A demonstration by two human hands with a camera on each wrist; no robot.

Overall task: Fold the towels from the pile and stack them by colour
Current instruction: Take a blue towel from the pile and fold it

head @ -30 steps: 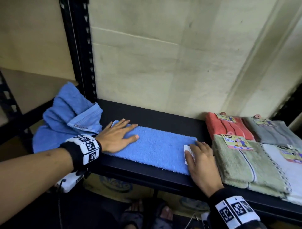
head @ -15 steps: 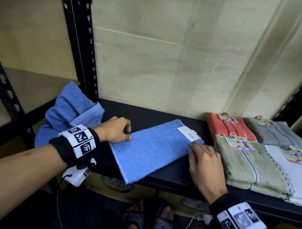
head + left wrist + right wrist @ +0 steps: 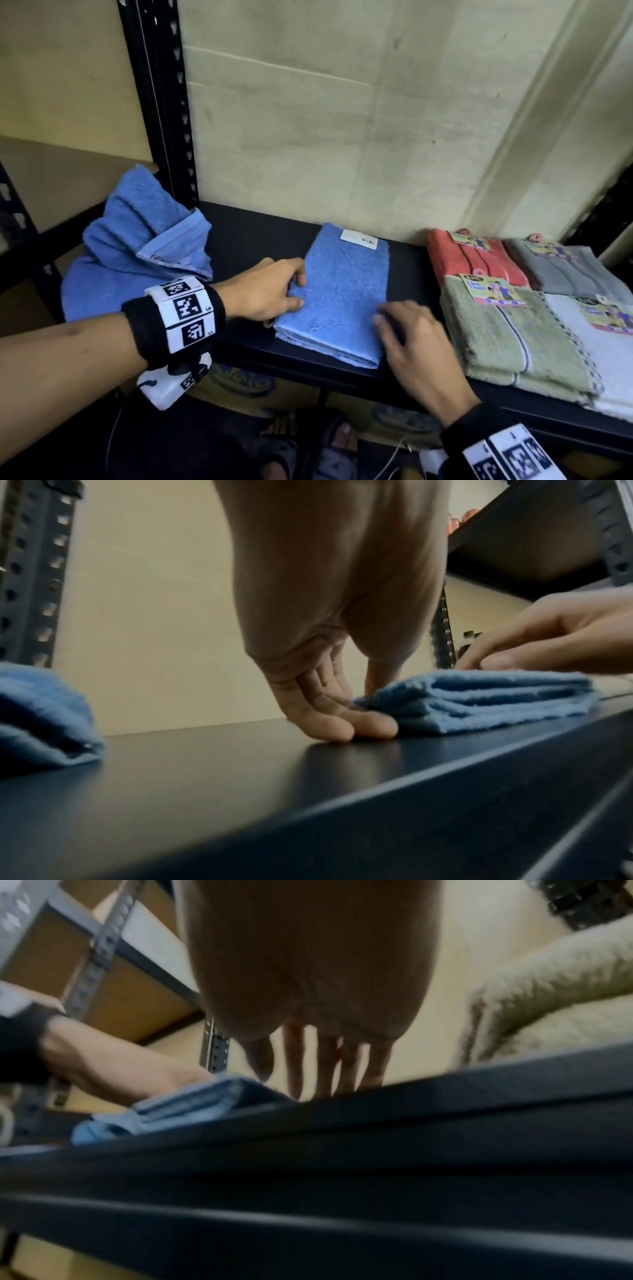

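The folded blue towel (image 3: 342, 294) has swung lengthwise, left of the green towel (image 3: 507, 339); left hand (image 3: 270, 291) pinches its edge, right hand (image 3: 414, 339) rests loosely spread beside it, ready for stacking

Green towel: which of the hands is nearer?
Right. The right hand sits just left of the green towel, at the folded blue towel's right edge; the left hand grips its far-left edge.
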